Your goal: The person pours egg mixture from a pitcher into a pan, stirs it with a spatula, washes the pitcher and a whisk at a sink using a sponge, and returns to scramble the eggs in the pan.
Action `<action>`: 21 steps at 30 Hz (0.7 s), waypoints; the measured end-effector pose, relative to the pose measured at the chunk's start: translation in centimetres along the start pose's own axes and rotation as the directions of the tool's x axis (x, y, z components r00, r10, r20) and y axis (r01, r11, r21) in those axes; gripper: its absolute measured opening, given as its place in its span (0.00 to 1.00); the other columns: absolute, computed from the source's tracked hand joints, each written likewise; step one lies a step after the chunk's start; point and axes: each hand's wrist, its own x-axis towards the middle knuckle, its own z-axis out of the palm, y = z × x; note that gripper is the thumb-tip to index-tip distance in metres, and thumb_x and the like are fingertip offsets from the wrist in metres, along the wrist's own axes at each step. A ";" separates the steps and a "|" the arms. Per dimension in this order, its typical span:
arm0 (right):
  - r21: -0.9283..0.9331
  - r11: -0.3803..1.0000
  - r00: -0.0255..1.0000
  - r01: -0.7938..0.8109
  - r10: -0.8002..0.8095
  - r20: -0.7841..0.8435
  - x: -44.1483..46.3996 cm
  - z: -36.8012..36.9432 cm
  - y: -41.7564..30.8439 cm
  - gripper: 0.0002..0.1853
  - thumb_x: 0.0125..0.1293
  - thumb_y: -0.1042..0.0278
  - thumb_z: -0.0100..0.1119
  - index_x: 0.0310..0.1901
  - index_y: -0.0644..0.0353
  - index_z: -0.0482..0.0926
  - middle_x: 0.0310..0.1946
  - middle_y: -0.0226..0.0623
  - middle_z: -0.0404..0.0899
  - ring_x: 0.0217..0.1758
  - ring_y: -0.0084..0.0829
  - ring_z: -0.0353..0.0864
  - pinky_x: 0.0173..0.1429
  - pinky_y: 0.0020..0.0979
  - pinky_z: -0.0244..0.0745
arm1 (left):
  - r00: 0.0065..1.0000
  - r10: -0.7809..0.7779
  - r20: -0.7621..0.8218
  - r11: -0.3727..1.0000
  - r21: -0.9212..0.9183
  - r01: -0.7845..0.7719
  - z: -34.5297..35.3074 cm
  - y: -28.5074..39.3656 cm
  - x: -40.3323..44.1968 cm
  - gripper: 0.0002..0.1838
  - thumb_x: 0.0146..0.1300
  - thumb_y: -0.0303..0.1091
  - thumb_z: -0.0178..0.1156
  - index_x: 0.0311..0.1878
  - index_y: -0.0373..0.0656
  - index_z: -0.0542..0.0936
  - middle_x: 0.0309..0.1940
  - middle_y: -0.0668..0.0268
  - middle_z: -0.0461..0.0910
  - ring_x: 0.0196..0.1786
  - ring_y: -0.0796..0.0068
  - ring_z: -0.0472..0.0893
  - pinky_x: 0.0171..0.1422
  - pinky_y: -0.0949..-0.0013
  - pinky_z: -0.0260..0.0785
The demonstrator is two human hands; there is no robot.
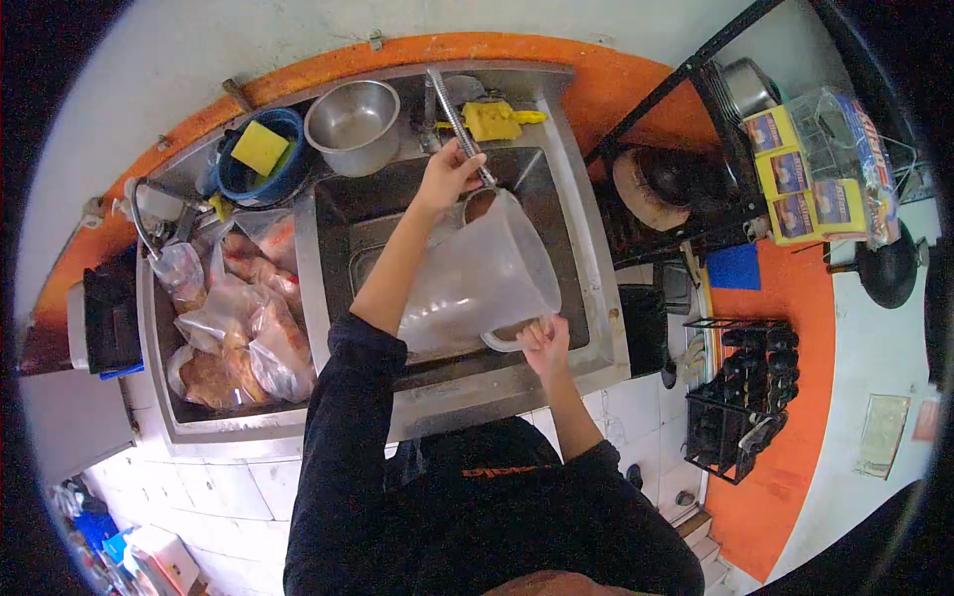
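Note:
My left hand (pixel 452 177) is closed around the flexible metal faucet hose (pixel 459 124), whose lower end points down at the sink. A large translucent plastic pitcher (pixel 487 273) lies tilted over the right basin (pixel 338 214), its wide end toward the right. At the pitcher's near side, my right hand (pixel 547 346) grips the handle (pixel 505 341). Part of a round metal item (pixel 479 204) shows behind the pitcher, near the hose end; its kind is hidden. Whether water is running I cannot tell.
Several plastic bags of food (pixel 238 333) fill the left basin. Behind the sink stand a metal pot (pixel 354 129), a blue bucket (pixel 288 124) with a yellow sponge (pixel 259 149), and yellow cloths or sponges (pixel 492 121). A black rack (pixel 740 397) is at right.

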 end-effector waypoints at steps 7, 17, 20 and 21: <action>0.032 0.999 1.000 -0.012 0.012 -0.007 2.6 3.0 -0.3 0.18 0.56 0.54 0.49 0.14 0.48 0.59 0.06 0.21 0.49 0.09 0.18 0.50 0.25 0.24 0.56 | 0.996 -0.081 0.048 0.994 0.074 0.077 -1.0 2.4 -1.7 0.10 0.56 0.35 0.58 0.39 0.47 0.71 0.27 0.73 0.70 0.31 0.82 0.74 0.35 0.76 0.71; -0.233 0.967 0.938 0.103 -0.172 -0.301 12.6 10.0 2.7 0.10 0.60 0.56 0.47 0.33 0.53 0.70 0.16 0.25 0.63 0.17 0.22 0.63 0.21 0.23 0.60 | 0.991 -0.109 0.073 0.983 0.158 0.097 -1.9 3.6 -2.6 0.09 0.56 0.37 0.58 0.37 0.47 0.71 0.28 0.73 0.72 0.32 0.82 0.73 0.37 0.73 0.71; -0.340 0.934 0.929 0.109 -0.217 -0.301 13.3 13.2 3.6 0.10 0.61 0.58 0.49 0.34 0.56 0.70 0.20 0.28 0.67 0.19 0.23 0.65 0.21 0.23 0.59 | 0.990 -0.112 0.081 0.983 0.155 0.098 -2.2 4.0 -3.0 0.08 0.56 0.36 0.57 0.36 0.46 0.71 0.27 0.72 0.72 0.31 0.82 0.73 0.37 0.74 0.71; -0.342 0.934 0.929 0.107 -0.216 -0.300 12.9 13.8 3.5 0.10 0.61 0.58 0.49 0.34 0.56 0.70 0.20 0.28 0.67 0.19 0.23 0.65 0.21 0.23 0.59 | 0.990 -0.112 0.089 0.984 0.147 0.098 -2.4 4.1 -3.0 0.08 0.56 0.36 0.57 0.37 0.46 0.71 0.27 0.72 0.72 0.30 0.82 0.73 0.36 0.75 0.71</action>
